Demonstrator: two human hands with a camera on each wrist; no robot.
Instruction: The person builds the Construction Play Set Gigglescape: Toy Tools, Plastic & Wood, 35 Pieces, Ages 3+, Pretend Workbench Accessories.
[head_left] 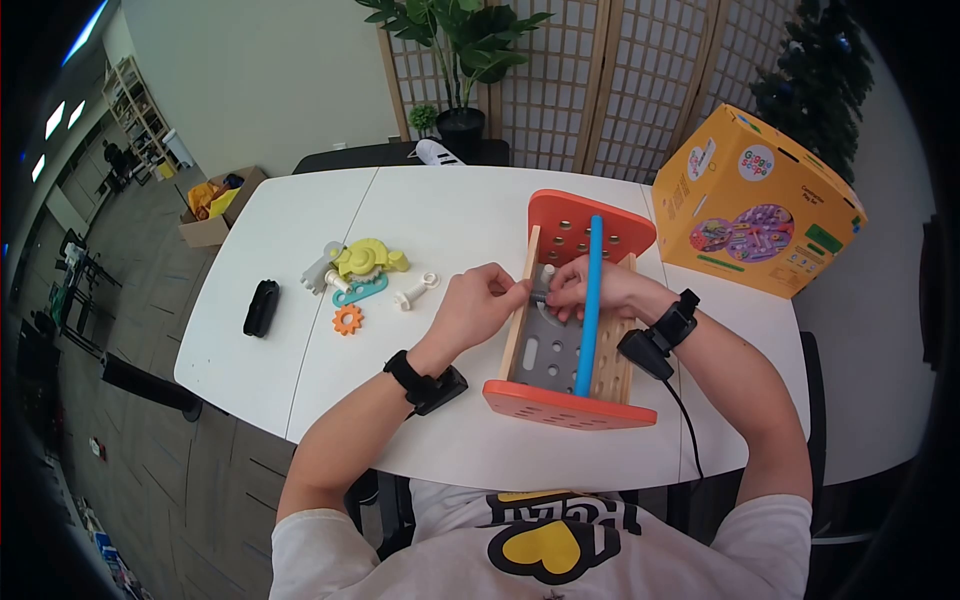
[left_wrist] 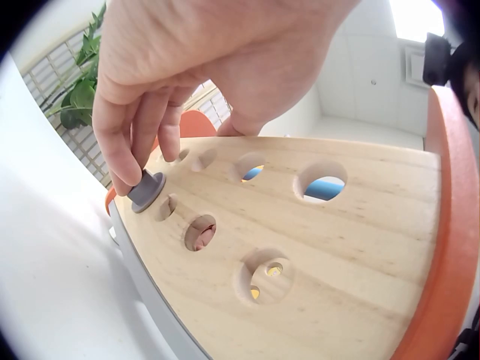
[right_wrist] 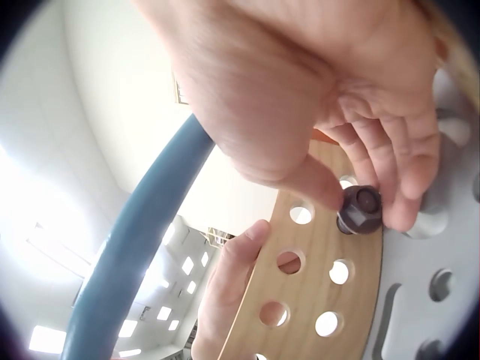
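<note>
- Two bare hands showed in my head view, the left hand [head_left: 482, 305] outside and the right hand [head_left: 595, 285] inside a toy toolbox [head_left: 570, 408] with red ends and a blue bar [head_left: 590, 310]. They met at the left wooden panel [head_left: 519, 322], in its far half. Off to the left, well apart from the work, I saw a white bolt [head_left: 415, 292] and an orange gear [head_left: 347, 320] lying on the table [head_left: 240, 370].
- Left wrist view: I saw a grey bolt [left_wrist: 148, 193] with its flat head at the outer face of the panel, in the lower row of holes near the far end. The left hand's fingers were bent down on it, holding it, while the thumb lay over the panel's top edge.
- Right wrist view: the right hand pinched a dark nut [right_wrist: 362, 210] narrowly between thumb and fingers at the inner face, close to the grey base [right_wrist: 412, 262]. I could not tell whether any thread had caught.
- I judged the step in hand to be fastening bolt and nut through the panel. To my mind the next move called for keeping the head pressed flat while turning the nut squarely, since a tilt could cross the thread.
</note>
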